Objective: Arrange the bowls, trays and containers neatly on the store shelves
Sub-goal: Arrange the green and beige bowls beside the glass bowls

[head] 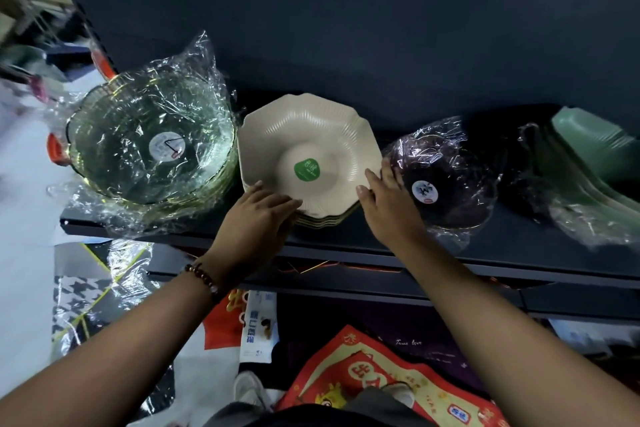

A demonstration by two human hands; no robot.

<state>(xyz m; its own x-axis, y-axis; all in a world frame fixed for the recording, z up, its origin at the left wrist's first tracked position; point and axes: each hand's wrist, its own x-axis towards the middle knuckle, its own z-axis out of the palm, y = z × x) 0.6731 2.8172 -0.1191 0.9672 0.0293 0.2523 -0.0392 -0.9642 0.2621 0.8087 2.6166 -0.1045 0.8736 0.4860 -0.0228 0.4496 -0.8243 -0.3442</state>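
Observation:
A stack of cream octagonal bowls (311, 135) with a green sticker sits in the middle of the dark shelf (346, 243). My left hand (258, 218) grips the stack's front left rim, thumb on top. My right hand (388, 199) presses against its front right rim with fingers spread. Left of the stack lies a pile of clear greenish glass bowls (152, 142) in loose plastic wrap. To the right sits a dark purple glass bowl (440, 180) in wrap, touching my right hand's fingers.
Green trays (588, 163) in plastic lean at the shelf's far right. Below the shelf edge lie wrapped patterned items (90, 298), a red printed mat (381, 381) and a white package (258, 326). The dark back wall rises behind the bowls.

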